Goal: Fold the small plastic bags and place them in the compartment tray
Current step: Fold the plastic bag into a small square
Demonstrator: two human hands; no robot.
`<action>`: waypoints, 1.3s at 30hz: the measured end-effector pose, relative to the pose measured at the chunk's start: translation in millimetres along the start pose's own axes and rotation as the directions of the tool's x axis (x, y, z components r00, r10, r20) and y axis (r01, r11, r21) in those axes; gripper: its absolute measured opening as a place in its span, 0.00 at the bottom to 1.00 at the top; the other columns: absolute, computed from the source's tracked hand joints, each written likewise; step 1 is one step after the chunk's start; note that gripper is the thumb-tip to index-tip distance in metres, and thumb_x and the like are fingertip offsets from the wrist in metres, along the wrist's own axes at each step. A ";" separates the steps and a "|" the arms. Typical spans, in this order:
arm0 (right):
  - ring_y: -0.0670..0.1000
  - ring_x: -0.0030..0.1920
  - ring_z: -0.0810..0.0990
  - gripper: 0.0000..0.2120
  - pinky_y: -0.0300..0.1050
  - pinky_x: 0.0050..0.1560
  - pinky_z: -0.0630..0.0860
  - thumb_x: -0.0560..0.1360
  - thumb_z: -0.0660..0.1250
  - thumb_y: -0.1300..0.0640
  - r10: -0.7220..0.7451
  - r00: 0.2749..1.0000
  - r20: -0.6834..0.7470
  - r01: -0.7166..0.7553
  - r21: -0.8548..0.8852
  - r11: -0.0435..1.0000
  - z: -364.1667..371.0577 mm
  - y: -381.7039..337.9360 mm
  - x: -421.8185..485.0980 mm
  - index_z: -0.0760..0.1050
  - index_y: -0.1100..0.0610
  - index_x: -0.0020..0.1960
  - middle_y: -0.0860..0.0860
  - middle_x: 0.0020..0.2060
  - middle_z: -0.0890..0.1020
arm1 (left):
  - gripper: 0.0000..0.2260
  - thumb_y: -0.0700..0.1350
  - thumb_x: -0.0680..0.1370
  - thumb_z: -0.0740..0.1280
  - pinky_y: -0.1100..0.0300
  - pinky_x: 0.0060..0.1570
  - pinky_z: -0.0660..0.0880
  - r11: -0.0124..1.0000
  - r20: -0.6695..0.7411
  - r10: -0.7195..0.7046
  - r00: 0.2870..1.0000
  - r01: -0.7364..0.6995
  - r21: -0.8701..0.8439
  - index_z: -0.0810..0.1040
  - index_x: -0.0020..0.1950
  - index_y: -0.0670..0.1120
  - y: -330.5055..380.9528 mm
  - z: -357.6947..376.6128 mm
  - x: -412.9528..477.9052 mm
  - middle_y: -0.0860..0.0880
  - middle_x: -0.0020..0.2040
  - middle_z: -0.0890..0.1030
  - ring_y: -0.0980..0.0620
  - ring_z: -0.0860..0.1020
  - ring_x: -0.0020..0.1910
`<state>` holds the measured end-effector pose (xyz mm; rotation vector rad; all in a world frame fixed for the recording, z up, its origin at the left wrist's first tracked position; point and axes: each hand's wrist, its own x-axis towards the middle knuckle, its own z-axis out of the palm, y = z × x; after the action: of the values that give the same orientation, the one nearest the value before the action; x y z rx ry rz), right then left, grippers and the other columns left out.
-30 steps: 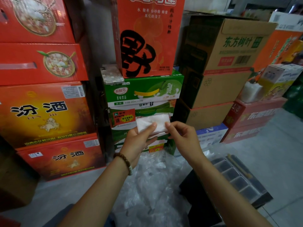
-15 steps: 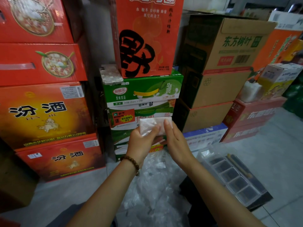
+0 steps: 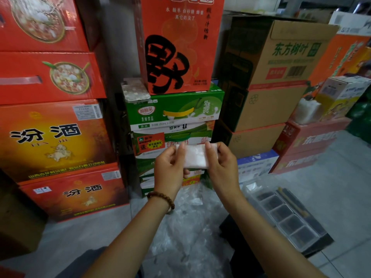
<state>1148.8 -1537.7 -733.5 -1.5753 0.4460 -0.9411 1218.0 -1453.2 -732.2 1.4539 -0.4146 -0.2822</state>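
Note:
A small folded plastic bag (image 3: 195, 156), a whitish rectangle, is held up at chest height between both hands. My left hand (image 3: 170, 168) pinches its left end and my right hand (image 3: 221, 165) pinches its right end, fingers curled round the edges. Below them a heap of loose clear plastic bags (image 3: 186, 223) lies on the floor. The clear compartment tray (image 3: 289, 215) with several dark cells sits low on the right, on a black box.
Stacked cartons wall the space: red boxes (image 3: 54, 141) on the left, green milk cartons (image 3: 174, 111) straight ahead with a phone (image 3: 135, 90) on top, brown cartons (image 3: 277, 77) to the right. Grey tiled floor (image 3: 331, 187) runs off to the right.
The hands have closed the bag into a narrower, thicker fold and lowered it slightly. The right hand has shifted from the bag's edge to gripping its right end.

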 end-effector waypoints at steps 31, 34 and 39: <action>0.46 0.36 0.83 0.13 0.37 0.35 0.79 0.75 0.68 0.65 0.274 0.940 0.204 -0.301 0.112 0.947 -32.7 -2.1 6.0 0.71 0.58 0.58 0.49 0.33 0.83 | 0.04 0.40 0.76 0.69 0.63 0.41 0.80 0.954 0.393 -0.297 0.870 0.285 0.090 0.78 0.50 0.43 10.7 -24.8 7.4 0.47 0.45 0.85 0.52 0.83 0.43; 0.45 0.37 0.82 0.11 0.38 0.36 0.78 0.78 0.65 0.64 0.217 0.961 0.168 -0.238 0.116 0.964 -32.0 -0.1 4.8 0.66 0.54 0.55 0.49 0.32 0.82 | 0.09 0.39 0.75 0.69 0.60 0.43 0.81 0.954 0.386 -0.290 0.875 0.296 0.047 0.76 0.54 0.39 11.3 -21.4 3.9 0.44 0.46 0.85 0.50 0.84 0.43; 0.56 0.43 0.80 0.15 0.50 0.45 0.79 0.76 0.68 0.66 0.026 0.963 0.267 -0.028 0.003 1.000 -31.8 -0.1 4.7 0.66 0.52 0.54 0.61 0.43 0.80 | 0.10 0.38 0.74 0.70 0.62 0.36 0.80 0.963 0.283 -0.242 0.928 0.265 -0.044 0.72 0.51 0.43 11.8 -21.6 5.1 0.45 0.43 0.85 0.53 0.84 0.38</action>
<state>1127.1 -1561.4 -732.3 -1.6577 0.2734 -0.6953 1231.4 -1434.8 -721.3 1.3921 -0.4330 -0.7085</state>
